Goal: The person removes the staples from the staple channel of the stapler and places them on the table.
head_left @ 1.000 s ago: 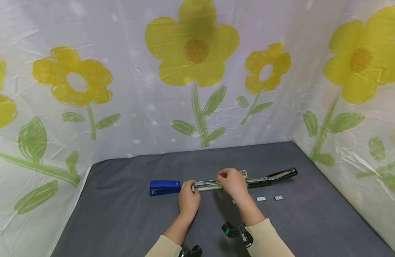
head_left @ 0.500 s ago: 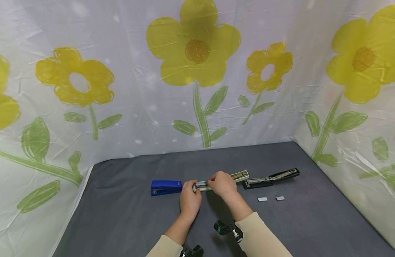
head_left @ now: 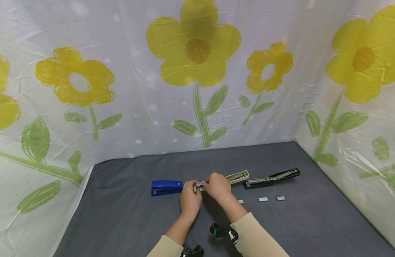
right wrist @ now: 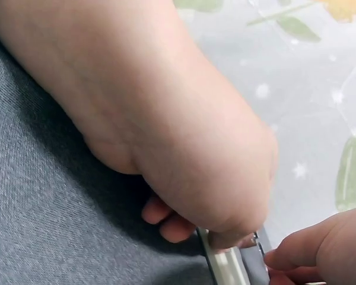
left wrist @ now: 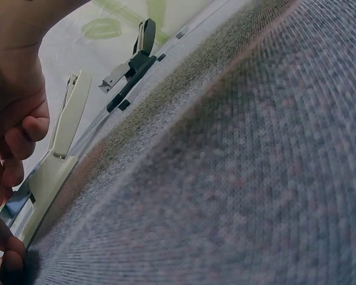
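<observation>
A cream stapler (head_left: 237, 177) lies unfolded on the dark cloth, its top arm swung back to the right. My left hand (head_left: 190, 199) grips the front end of its base, thumb on the near side. My right hand (head_left: 218, 187) bends over the metal staple magazine (head_left: 199, 184), fingers curled down onto it close to the left hand. In the right wrist view, the right fingertips press into the channel of the stapler base (right wrist: 228, 265); whether a small piece sits between them I cannot tell. The left wrist view shows the hinge and raised arm (left wrist: 71, 116) from the side.
A blue stapler (head_left: 166, 187) stands just left of my left hand. To the right lies an unfolded black stapler (head_left: 259, 182). Small white strips (head_left: 263, 199) lie in front of it, one partly behind my right wrist. A flowered curtain (head_left: 136, 117) rises behind the cloth (head_left: 126, 214).
My right hand has moved left along the cream stapler toward its front end and down onto the magazine, uncovering the raised arm. My left hand keeps its grip.
</observation>
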The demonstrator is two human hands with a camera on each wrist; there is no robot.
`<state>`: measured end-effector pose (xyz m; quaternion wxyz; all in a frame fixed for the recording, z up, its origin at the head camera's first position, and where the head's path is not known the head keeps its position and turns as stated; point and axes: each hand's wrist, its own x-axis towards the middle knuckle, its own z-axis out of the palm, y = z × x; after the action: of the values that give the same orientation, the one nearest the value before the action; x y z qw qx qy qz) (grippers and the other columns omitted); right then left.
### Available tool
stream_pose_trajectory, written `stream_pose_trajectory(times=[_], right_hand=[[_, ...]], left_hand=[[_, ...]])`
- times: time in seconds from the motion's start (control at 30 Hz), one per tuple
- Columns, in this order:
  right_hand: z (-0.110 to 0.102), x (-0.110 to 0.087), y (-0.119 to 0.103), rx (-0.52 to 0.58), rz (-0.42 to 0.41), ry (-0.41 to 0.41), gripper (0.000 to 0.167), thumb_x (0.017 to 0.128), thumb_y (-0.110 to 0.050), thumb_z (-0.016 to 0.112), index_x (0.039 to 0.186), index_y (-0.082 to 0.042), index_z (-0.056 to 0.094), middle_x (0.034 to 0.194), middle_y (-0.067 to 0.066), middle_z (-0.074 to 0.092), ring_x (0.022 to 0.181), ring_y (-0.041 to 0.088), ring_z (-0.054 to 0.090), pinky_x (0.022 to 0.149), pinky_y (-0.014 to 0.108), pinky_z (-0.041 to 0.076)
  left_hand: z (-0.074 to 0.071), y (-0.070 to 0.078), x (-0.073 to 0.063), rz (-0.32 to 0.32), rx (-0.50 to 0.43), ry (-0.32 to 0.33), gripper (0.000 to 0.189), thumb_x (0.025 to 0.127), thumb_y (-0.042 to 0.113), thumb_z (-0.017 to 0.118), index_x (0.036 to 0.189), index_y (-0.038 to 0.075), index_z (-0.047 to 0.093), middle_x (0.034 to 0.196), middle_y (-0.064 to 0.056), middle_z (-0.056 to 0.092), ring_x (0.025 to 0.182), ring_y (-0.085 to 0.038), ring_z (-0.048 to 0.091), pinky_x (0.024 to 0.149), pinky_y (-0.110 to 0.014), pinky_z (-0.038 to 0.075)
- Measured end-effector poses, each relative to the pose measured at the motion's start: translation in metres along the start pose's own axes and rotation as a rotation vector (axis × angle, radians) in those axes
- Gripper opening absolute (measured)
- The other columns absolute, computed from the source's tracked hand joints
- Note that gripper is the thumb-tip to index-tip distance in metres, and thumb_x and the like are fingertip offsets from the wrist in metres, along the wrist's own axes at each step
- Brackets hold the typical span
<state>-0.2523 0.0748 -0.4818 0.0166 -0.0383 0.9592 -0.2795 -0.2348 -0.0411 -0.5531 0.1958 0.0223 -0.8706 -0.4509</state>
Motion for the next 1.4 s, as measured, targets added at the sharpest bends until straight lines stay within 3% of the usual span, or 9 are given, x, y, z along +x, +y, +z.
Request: stream_pose_trajectory(times=[0.27, 0.67, 0.93, 1.4], right_hand=[[0.003, 0.000, -0.001, 0.007, 0.007, 0.053, 0.016, 0.094, -0.017, 0.072, 0.081, -0.014, 0.081, 0.063, -0.003, 0.062, 0.050, 0.015, 0.052, 0.044, 0.030, 0.039], [0.002, 0.001, -0.010, 0.070, -0.020, 0.123, 0.022, 0.091, -0.015, 0.073, 0.069, -0.017, 0.074, 0.057, -0.007, 0.058, 0.047, 0.013, 0.050, 0.042, 0.028, 0.037], [0.002, 0.005, -0.014, 0.097, 0.049, 0.112, 0.044, 0.085, -0.013, 0.072, 0.046, -0.021, 0.052, 0.042, -0.009, 0.042, 0.039, 0.011, 0.036, 0.040, 0.025, 0.021], [-0.002, 0.018, -0.014, 0.105, 0.143, -0.008, 0.054, 0.088, -0.025, 0.076, 0.047, -0.021, 0.041, 0.045, -0.007, 0.031, 0.041, 0.011, 0.026, 0.043, 0.027, 0.018]], left_hand=[[0.001, -0.001, 0.000, 0.012, 0.003, 0.019, 0.023, 0.086, -0.005, 0.073, 0.108, -0.001, 0.072, 0.107, -0.015, 0.067, 0.095, -0.036, 0.068, 0.083, -0.052, 0.056], [0.004, -0.003, -0.001, 0.066, 0.010, 0.063, 0.023, 0.081, -0.009, 0.072, 0.103, -0.001, 0.072, 0.102, -0.014, 0.067, 0.091, -0.035, 0.069, 0.080, -0.051, 0.056], [0.003, -0.002, -0.001, 0.052, 0.012, 0.057, 0.024, 0.081, -0.010, 0.070, 0.102, 0.000, 0.072, 0.103, -0.014, 0.067, 0.092, -0.035, 0.069, 0.080, -0.051, 0.056], [0.001, -0.001, -0.003, 0.025, 0.002, 0.030, 0.023, 0.087, -0.007, 0.070, 0.108, 0.002, 0.072, 0.109, -0.013, 0.067, 0.093, -0.034, 0.069, 0.079, -0.049, 0.056]])
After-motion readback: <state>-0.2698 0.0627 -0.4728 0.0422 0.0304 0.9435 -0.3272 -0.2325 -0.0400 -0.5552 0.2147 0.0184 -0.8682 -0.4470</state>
